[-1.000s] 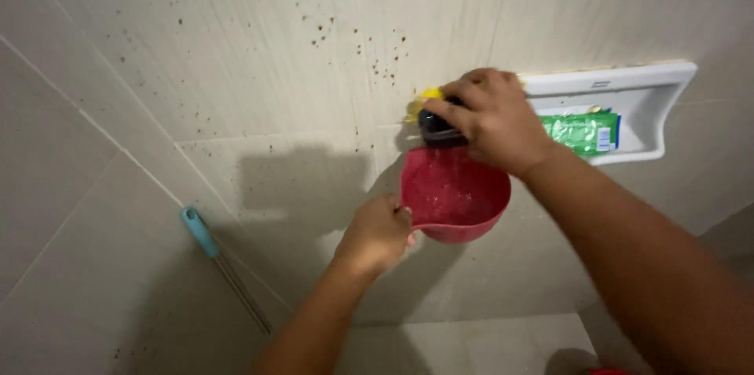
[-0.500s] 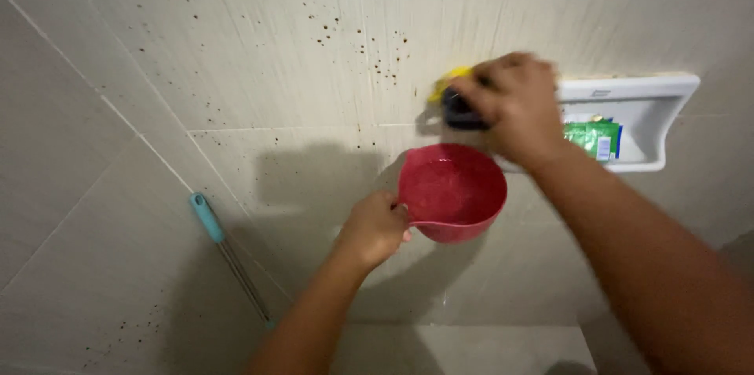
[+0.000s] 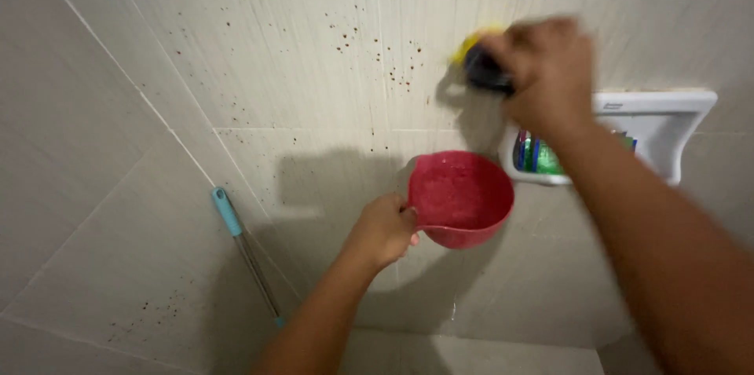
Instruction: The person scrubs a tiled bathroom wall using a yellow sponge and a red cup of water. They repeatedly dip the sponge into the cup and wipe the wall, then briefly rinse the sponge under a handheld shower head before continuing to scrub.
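Observation:
My right hand point(image 3: 542, 76) presses a yellow and dark scrub sponge point(image 3: 477, 61) against the pale tiled wall point(image 3: 298, 37), beside a patch of dark brown specks point(image 3: 393, 61). The hand is blurred with motion. My left hand point(image 3: 381, 230) grips the handle of a red plastic scoop point(image 3: 462, 196), held close to the wall below the sponge with its mouth facing me.
A white recessed soap niche point(image 3: 675, 120) at the right holds a green packet point(image 3: 542, 157). A stick with a light blue grip point(image 3: 243, 249) leans in the corner at lower left. More specks dot the lower left tiles point(image 3: 157, 312).
My right hand has carried the sponge up and a little left along the wall, off the niche's edge toward the specks. The red scoop has stayed under it.

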